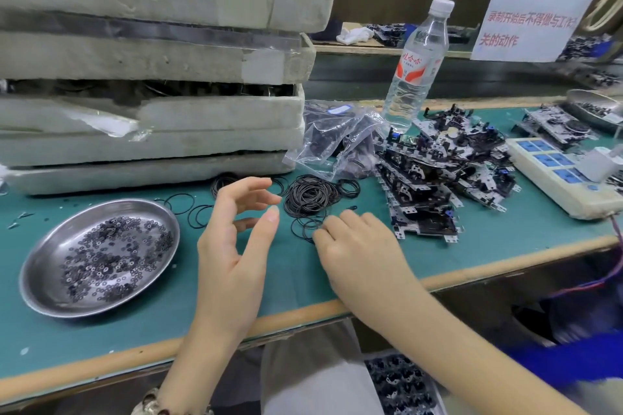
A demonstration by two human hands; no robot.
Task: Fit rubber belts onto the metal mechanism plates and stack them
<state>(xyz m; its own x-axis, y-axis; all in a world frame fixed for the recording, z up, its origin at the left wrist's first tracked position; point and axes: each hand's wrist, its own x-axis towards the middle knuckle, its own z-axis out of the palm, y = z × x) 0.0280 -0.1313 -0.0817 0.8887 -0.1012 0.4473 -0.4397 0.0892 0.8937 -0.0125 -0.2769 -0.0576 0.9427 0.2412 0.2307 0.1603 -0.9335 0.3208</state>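
Note:
A heap of thin black rubber belts (pixel 308 194) lies on the green mat, with loose belts (pixel 183 204) scattered to its left. My right hand (pixel 357 246) rests palm down just below the heap, fingertips curled onto a few loose belts (pixel 305 227); whether it grips one I cannot tell. My left hand (pixel 236 232) hovers to the left of the heap, fingers spread and empty. A stack of metal mechanism plates (pixel 438 172) sits to the right of the belts.
A steel dish (pixel 40 286) of small black washers sits front left. Stacked foam trays (pixel 151 118) fill the back left. Plastic bags of belts (pixel 337 141), a water bottle (pixel 414 67) and a white power strip (pixel 556 175) stand behind and right. The table's wooden edge (pixel 472 273) runs in front.

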